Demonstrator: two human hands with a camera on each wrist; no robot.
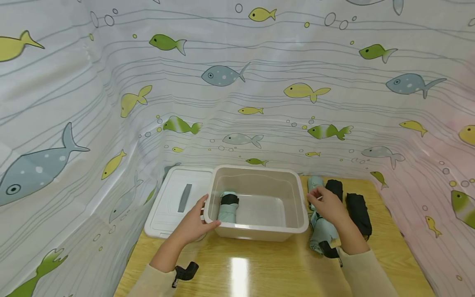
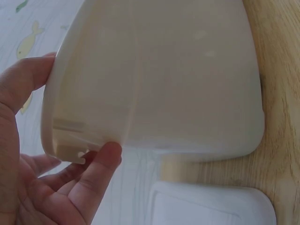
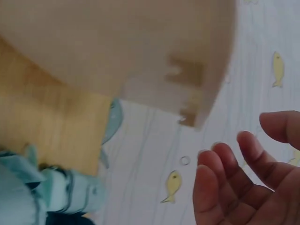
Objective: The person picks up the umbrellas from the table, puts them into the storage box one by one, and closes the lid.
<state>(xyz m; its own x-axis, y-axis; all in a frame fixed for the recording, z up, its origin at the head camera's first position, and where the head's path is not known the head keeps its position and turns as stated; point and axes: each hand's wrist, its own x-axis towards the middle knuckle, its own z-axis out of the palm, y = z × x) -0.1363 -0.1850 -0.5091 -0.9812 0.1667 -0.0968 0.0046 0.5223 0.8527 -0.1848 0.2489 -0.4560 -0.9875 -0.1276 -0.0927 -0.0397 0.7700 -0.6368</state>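
Observation:
A beige plastic storage box (image 1: 256,233) sits on the wooden table. Inside, at its left end, lies a light teal rolled fabric bundle (image 1: 227,215) with a black band. My left hand (image 1: 191,225) grips the box's left rim, thumb over the front corner; in the left wrist view its fingers (image 2: 101,164) curl round the edge. My right hand (image 1: 328,204) hovers just right of the box with nothing in it, its fingers (image 3: 215,187) loosely bent and apart from the rim. Below it are teal rolled bundles (image 1: 322,235), partly hidden by the hand.
A white lid (image 1: 163,206) with a grey handle lies left of the box, partly behind it. Two black rolled bundles (image 1: 358,214) lie at the right of the table (image 1: 274,268). A fish-patterned sheet (image 1: 274,140) hangs around the back and sides.

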